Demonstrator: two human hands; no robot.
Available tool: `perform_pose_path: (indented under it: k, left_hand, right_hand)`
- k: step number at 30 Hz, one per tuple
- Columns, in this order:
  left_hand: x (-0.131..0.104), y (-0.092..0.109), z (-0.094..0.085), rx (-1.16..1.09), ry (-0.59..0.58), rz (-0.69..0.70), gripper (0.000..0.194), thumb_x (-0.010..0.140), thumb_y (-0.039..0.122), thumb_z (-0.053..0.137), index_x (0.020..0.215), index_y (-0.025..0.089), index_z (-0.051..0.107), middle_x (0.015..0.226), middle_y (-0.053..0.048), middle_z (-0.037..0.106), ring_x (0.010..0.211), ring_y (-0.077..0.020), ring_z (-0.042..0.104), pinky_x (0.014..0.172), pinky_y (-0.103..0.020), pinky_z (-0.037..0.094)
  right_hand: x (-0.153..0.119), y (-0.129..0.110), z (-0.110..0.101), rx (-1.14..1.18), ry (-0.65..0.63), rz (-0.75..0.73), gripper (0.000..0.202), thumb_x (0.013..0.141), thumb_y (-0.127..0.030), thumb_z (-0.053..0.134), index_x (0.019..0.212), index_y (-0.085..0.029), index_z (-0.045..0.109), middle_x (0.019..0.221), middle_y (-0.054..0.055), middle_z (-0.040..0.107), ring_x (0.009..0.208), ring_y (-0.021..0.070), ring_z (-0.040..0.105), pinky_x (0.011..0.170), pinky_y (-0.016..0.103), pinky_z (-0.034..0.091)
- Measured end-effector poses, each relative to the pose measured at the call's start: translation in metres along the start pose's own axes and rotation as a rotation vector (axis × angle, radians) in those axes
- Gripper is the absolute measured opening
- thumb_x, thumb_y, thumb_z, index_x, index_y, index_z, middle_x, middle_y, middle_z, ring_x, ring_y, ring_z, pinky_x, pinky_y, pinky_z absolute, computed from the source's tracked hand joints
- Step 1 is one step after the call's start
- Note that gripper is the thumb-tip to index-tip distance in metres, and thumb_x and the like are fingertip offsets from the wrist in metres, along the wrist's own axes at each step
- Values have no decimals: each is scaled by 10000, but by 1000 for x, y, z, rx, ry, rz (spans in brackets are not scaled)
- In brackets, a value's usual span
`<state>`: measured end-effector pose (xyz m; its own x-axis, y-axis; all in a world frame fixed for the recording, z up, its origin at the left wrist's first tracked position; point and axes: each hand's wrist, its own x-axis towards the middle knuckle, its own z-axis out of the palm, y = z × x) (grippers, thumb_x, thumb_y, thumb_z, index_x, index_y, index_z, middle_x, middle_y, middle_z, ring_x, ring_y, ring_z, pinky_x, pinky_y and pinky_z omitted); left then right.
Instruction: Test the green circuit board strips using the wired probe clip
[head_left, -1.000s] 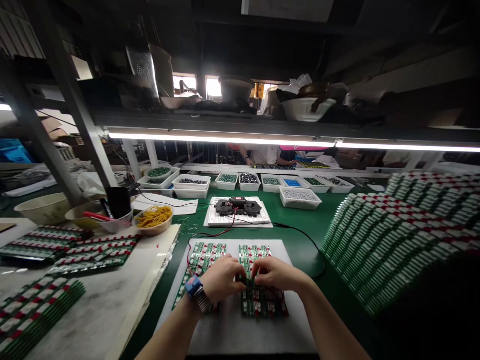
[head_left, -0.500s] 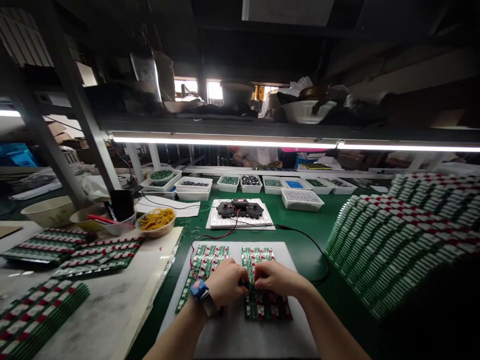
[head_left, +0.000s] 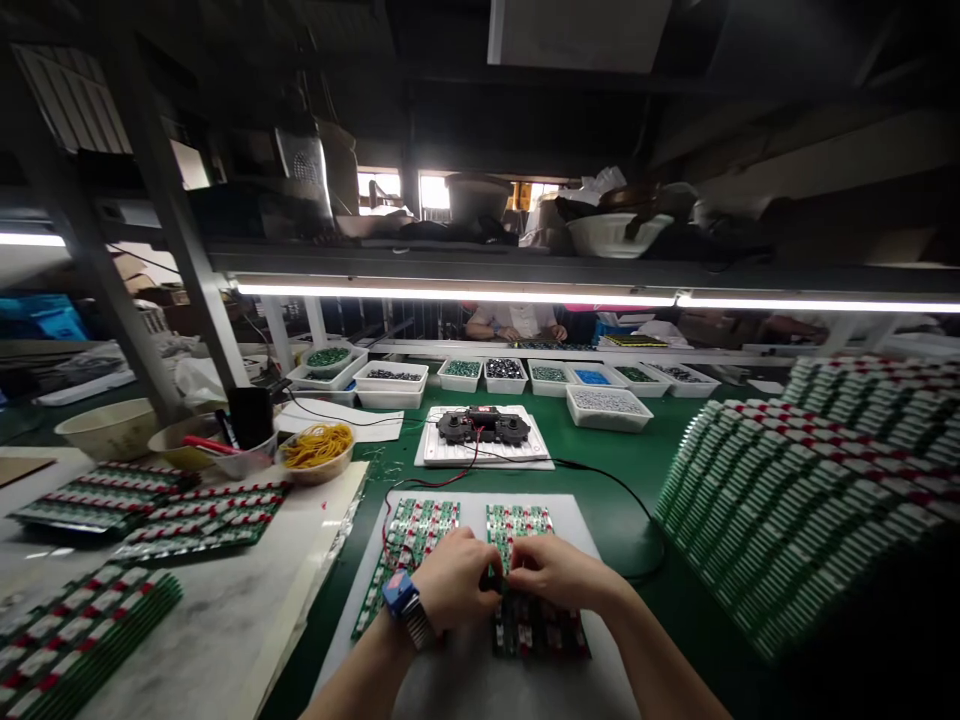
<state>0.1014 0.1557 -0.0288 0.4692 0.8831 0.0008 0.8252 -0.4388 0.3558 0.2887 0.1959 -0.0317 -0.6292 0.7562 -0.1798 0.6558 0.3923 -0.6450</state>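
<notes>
Two green circuit-board panels with white and red parts lie on a pale board point(head_left: 450, 680). My left hand point(head_left: 459, 578), with a blue-faced band at the wrist, is between the left panel point(head_left: 424, 517) and the right panel point(head_left: 519, 519). Its fingers are pinched at the right panel's left edge, around something small and dark that I cannot make out. My right hand point(head_left: 559, 572) is over the middle of the right panel, thumb and forefinger pressed together, almost touching the left fingertips. Whatever it grips is hidden.
Behind the panels, a black device point(head_left: 484, 425) with wires sits on a white tray. White bins point(head_left: 611, 408) of small parts line the back. Tall board stacks point(head_left: 795, 500) rise at right. Yellow bands fill a bowl point(head_left: 319, 470) at left. A person sits across.
The whole view has shifted slightly, so things appear a little lower. Both hands stay over the right panel, fingertips still close together, with only small finger movements.
</notes>
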Motion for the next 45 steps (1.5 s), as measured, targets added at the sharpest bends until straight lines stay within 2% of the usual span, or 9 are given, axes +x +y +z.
perform_pose_path:
  k: [5,10,15,23,27,30,34,39,45]
  left_hand:
    - [0,1,-1,38,-5,22,122,791,267,655,902,262,704,846,-6,692,905,-242,569,800,-328,416]
    - [1,2,2,136,18,54,107,813,276,638,870,263,728,828,-27,695,887,-250,576,817,-363,416]
    - [2,1,5,136,23,58,103,795,258,641,870,246,709,838,-22,699,881,-246,581,793,-352,434]
    - [0,8,3,230,42,59,85,801,252,612,845,193,655,864,-51,684,917,-262,567,865,-400,431]
    - [0,9,-1,233,50,60,93,825,242,596,819,227,688,834,-33,685,902,-242,563,895,-403,402]
    - [-1,9,-5,223,48,65,126,847,250,587,841,258,712,829,-22,687,891,-233,567,886,-393,399]
    - [-2,13,-14,225,8,75,107,817,264,632,879,268,720,827,-14,694,876,-234,575,841,-371,420]
    - [-12,24,-13,228,22,75,98,812,227,628,844,238,720,821,-31,684,879,-231,570,848,-358,424]
    - [-28,20,13,11,206,-6,189,809,167,641,952,261,721,886,-19,664,926,-213,546,847,-315,431]
  right_hand:
    - [2,4,-2,12,-8,28,49,731,-183,592,743,-193,638,630,-48,539,622,118,478,531,195,307]
    - [2,2,-1,40,-27,66,143,708,-159,603,824,-204,674,628,-56,545,601,113,468,513,192,306]
    - [2,2,-1,35,-13,59,123,697,-148,610,788,-195,677,599,-60,531,586,110,468,499,192,300]
    - [-1,-1,-4,57,-12,56,115,675,-119,638,756,-190,678,580,-67,517,561,99,470,469,180,295]
    - [0,-1,-8,-6,5,3,76,739,-147,601,749,-180,668,596,-60,513,589,98,464,500,184,298]
    - [0,-6,-14,-42,-41,-20,103,771,-150,560,748,-173,658,572,-62,496,565,95,452,493,188,291]
    - [-7,-14,-16,-44,-114,-17,97,721,-137,596,782,-176,660,566,-68,506,543,94,455,475,183,292]
    - [-29,-13,4,44,97,7,154,744,-137,546,818,-188,671,647,-41,583,601,110,509,523,178,335]
    - [-41,-10,34,142,334,27,161,801,-155,510,811,-191,667,690,-14,636,655,140,562,604,198,382]
